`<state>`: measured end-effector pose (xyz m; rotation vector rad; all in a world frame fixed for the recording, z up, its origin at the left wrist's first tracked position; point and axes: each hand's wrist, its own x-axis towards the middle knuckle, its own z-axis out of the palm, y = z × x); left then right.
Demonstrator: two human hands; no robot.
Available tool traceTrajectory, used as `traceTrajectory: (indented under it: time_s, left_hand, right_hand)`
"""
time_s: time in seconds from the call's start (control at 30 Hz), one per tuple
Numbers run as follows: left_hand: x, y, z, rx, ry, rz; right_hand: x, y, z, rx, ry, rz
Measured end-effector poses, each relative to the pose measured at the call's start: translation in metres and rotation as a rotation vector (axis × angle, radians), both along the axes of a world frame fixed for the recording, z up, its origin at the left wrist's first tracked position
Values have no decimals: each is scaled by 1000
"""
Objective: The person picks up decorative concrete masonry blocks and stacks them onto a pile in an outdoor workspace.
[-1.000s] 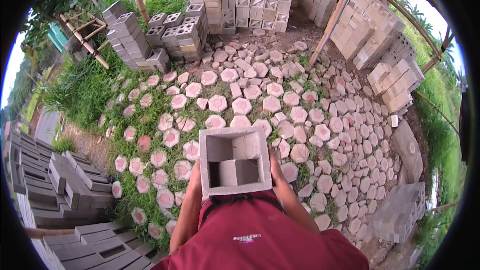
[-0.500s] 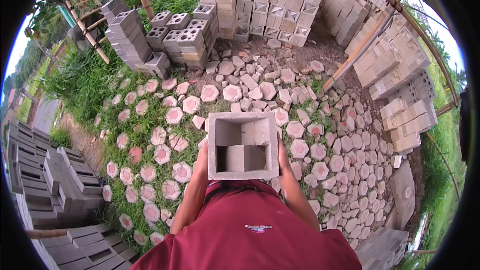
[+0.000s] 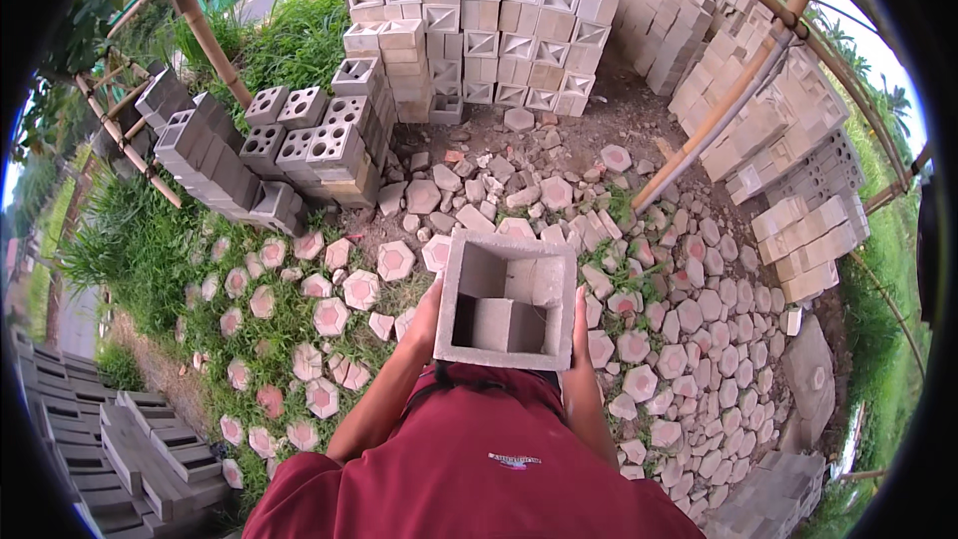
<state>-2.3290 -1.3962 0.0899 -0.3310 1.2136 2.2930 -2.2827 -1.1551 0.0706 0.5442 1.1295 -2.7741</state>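
Observation:
A grey square concrete block (image 3: 507,351) with a hollow, stepped inside is held up in front of my body, its open face turned up toward me. My left hand (image 3: 427,315) presses against its left side and my right hand (image 3: 579,335) against its right side. The fingers are mostly hidden around the outer walls. Both forearms reach up from the lower edge past my dark red shirt. Beneath the block lie hexagonal paving stones (image 3: 394,261) with pinkish centres, set in grass and rubble.
Ahead rises a tall stack of patterned blocks (image 3: 519,15). Grey blocks with round holes (image 3: 334,145) are piled at the left front. A slanting bamboo pole (image 3: 714,130) stands before more stacked blocks (image 3: 813,240) on the right. Grey blocks (image 3: 150,459) lie low on the left.
The view has shifted, so the far stacks sit lower and further left. The block appears slightly further right and a little tilted, still between both hands.

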Motion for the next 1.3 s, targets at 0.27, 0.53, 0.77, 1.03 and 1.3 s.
traceTrajectory:
  time_s: [0.27, 0.53, 0.77, 1.03, 1.3]
  left_hand:
    - [-174, 49, -21, -93, -24, 75]
    - [-320, 91, -24, -142, -67, 217]
    - [-424, 97, -88, -77, -32, 338]
    - [-603, 44, -184, -448, 27, 90]
    - [-756, -20, -273, -464, -79, 17]
  right_hand:
    - [-199, 57, -28, -30, -44, 113]
    - [-375, 89, 11, 59, -204, 308]
    - [-480, 140, -64, 231, -251, 540]
    - [-647, 101, -135, 434, -457, 717]
    - [-796, 28, -201, 400, -700, 787]
